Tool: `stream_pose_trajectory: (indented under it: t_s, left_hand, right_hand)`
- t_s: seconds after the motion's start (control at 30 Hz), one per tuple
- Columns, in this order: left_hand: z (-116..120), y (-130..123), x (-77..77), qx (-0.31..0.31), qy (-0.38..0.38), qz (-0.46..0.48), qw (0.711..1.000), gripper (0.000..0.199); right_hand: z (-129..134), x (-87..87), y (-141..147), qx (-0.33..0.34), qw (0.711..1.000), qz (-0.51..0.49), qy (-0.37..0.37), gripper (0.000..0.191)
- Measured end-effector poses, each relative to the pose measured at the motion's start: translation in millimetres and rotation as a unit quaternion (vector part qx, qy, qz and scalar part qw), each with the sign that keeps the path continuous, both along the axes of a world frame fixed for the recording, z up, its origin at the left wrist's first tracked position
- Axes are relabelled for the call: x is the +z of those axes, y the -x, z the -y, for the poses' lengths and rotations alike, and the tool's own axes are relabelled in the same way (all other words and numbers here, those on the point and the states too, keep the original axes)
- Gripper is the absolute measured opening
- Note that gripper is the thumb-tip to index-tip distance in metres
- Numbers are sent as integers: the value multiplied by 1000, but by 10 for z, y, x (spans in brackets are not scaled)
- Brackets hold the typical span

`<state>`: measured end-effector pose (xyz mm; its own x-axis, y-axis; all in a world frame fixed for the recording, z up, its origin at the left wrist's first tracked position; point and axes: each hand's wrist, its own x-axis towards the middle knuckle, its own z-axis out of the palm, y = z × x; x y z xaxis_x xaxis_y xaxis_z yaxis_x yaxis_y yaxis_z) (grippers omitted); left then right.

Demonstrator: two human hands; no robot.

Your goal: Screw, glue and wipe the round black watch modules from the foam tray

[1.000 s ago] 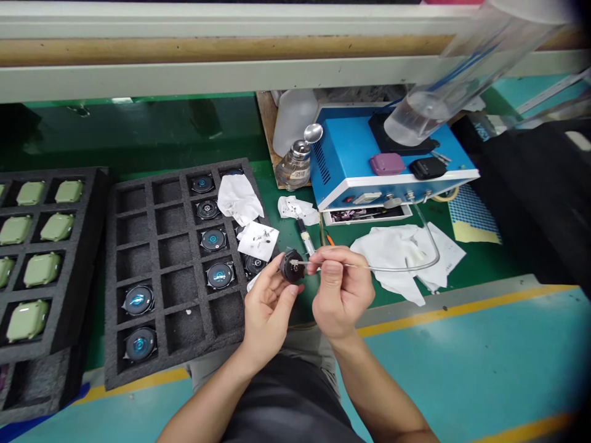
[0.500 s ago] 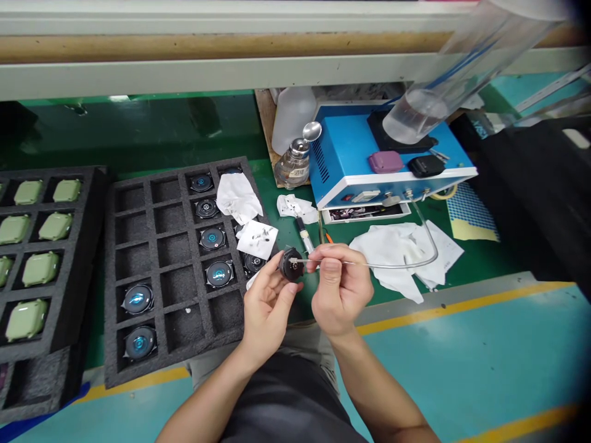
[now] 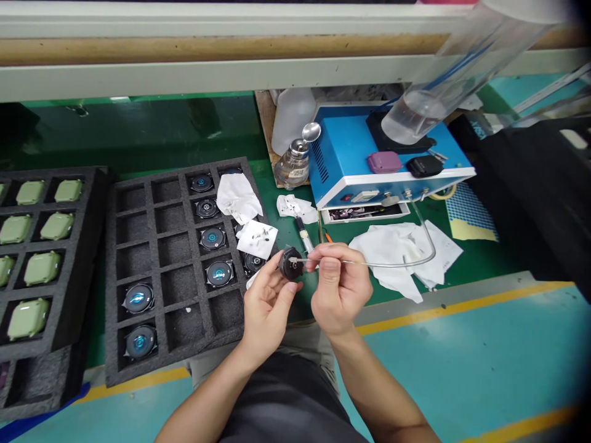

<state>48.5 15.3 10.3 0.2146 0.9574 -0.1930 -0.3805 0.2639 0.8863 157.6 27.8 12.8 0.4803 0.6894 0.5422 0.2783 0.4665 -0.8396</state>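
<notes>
My left hand (image 3: 266,307) grips a round black watch body (image 3: 290,271) by its edge, tilted toward me. My right hand (image 3: 341,286) pinches a thin clear tube (image 3: 392,264), whose pale tip reaches the face of the watch body; whether it touches cannot be made out. The tube curves back to the front of a blue box-shaped machine (image 3: 351,147). Left of my hands lies a dark foam tray (image 3: 154,246), with several round watches, such as this watch (image 3: 219,273), in its compartments. Several foam compartments hold nothing.
A second foam tray (image 3: 69,295) with green square cases stands far left. White cloths (image 3: 388,246) lie right of my hands. A glass dispenser bottle (image 3: 294,166) stands beside the machine, and a clear cylinder (image 3: 415,111) rises above it. A syringe-like tool (image 3: 305,235) lies near my hands.
Both hands keep the same hold on the watch body and the tube. Only a very slight shift of the whole view shows.
</notes>
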Motion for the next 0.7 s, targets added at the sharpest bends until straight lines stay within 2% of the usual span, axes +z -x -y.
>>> stream_pose_trajectory:
  t_s: [0.7]
  left_hand:
    - [-8,-10,0,6,-4,2,1000,48]
  right_hand:
    - [4,16,8,-5,1000,4,15,13]
